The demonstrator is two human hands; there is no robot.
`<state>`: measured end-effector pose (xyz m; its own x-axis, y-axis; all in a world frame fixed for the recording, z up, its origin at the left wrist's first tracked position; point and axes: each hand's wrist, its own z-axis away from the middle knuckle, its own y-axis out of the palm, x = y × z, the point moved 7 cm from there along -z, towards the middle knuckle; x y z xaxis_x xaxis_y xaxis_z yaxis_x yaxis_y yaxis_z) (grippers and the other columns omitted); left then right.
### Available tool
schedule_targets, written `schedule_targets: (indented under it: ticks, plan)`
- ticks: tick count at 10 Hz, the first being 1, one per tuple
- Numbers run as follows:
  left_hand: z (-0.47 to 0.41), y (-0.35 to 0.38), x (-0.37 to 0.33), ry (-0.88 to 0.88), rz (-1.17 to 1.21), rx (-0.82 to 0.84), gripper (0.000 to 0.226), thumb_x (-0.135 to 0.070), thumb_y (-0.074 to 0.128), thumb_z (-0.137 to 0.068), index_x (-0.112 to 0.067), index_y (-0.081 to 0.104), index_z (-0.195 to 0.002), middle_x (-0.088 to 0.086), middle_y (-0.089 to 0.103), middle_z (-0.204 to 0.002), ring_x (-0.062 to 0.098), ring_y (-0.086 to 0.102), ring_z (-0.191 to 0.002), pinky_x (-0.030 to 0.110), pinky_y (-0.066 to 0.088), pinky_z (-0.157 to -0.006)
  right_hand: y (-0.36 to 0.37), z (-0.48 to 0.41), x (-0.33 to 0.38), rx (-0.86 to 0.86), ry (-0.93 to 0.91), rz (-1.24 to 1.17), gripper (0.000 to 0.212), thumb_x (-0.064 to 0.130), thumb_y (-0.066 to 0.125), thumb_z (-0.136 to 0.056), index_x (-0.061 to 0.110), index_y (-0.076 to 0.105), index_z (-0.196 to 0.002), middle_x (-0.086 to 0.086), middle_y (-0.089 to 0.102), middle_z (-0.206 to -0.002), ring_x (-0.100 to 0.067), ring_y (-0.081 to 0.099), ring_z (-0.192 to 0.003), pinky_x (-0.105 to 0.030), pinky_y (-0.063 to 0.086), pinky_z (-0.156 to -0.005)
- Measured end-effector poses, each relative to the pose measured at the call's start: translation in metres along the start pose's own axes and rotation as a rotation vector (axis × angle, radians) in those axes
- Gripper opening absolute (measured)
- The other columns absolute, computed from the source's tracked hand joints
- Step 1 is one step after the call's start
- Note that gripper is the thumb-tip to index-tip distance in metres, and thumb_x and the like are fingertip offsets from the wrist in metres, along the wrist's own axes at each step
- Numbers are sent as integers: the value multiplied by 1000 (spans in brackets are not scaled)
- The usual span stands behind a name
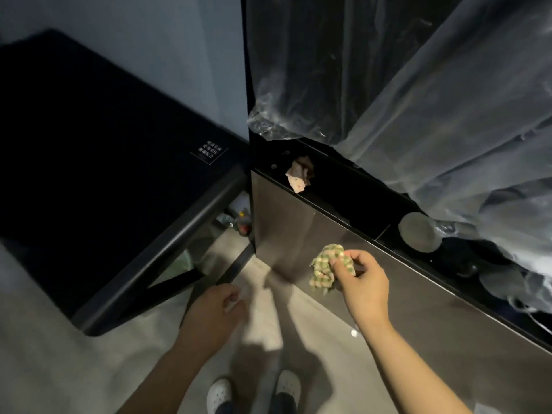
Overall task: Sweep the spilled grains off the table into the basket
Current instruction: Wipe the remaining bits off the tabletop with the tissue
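My right hand [360, 283] holds a crumpled green and pink checked cloth [327, 268] in front of a shiny grey cabinet face [286, 231]. My left hand [213, 309] hangs lower left over the pale floor with its fingers loosely curled; it is blurred and nothing shows in it. A black table [89, 162] fills the left side. I see no grains and no basket in this view.
A second crumpled cloth [299, 173] lies on the cabinet's dark ledge. Clear plastic sheeting [433, 100] hangs at the upper right. A round grey disc [419, 232] sits on the ledge. Small items [242, 222] lie under the table. White clogs [221, 395] show below.
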<state>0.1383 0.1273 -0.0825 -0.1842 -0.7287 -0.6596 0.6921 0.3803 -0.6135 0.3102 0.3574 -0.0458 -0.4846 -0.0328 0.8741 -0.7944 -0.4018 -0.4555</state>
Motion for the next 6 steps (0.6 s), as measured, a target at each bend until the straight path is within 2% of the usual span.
schedule_targets:
  ticks: [1, 2, 3, 4, 5, 6]
  plan:
    - [-9, -1, -7, 7, -11, -30, 30, -32, 60, -88, -23, 61, -117, -12, 56, -86, 8, 58, -87, 25, 47, -80, 4, -38, 4, -57, -30, 4, 9, 22, 71, -83, 25, 64, -89, 6, 68, -87, -16, 64, -85, -39, 53, -79]
    - [-21, -8, -17, 25, 7, -82, 25, -28, 62, -88, -19, 63, -111, -12, 54, -76, 6, 56, -79, 23, 46, -79, 10, -78, 15, -125, -81, 15, 15, 20, 68, -86, 12, 64, -98, -4, 66, -95, -26, 62, -94, -28, 43, -78]
    - [-30, -12, -22, 32, 9, -104, 23, -28, 63, -88, -20, 64, -109, -10, 59, -83, 7, 58, -82, 28, 49, -82, 14, -111, 15, -198, -61, 48, 33, 20, 66, -88, 2, 62, -116, -16, 64, -113, -30, 58, -109, -20, 35, -85]
    - [-36, -14, -21, 11, 36, -97, 22, -30, 63, -87, -23, 64, -107, -9, 63, -91, 12, 62, -87, 37, 54, -81, 26, -125, 11, -147, -40, 28, 50, 21, 66, -89, 7, 51, -134, -13, 52, -132, -22, 50, -121, -10, 32, -92]
    - [-41, -9, -16, 5, 35, -69, 26, -32, 63, -87, -23, 64, -111, -8, 64, -95, 11, 62, -91, 39, 54, -84, 31, -118, 5, -105, -73, 125, 54, 27, 64, -90, 11, 45, -139, -11, 49, -136, -25, 49, -124, -27, 37, -100]
    - [-46, -11, -14, 20, 5, -86, 28, -32, 62, -88, -22, 63, -113, -8, 64, -98, 11, 61, -94, 36, 52, -88, 28, -99, 15, -174, -268, 384, 39, 23, 60, -92, 11, 54, -129, -13, 53, -125, -30, 54, -110, -33, 43, -86]
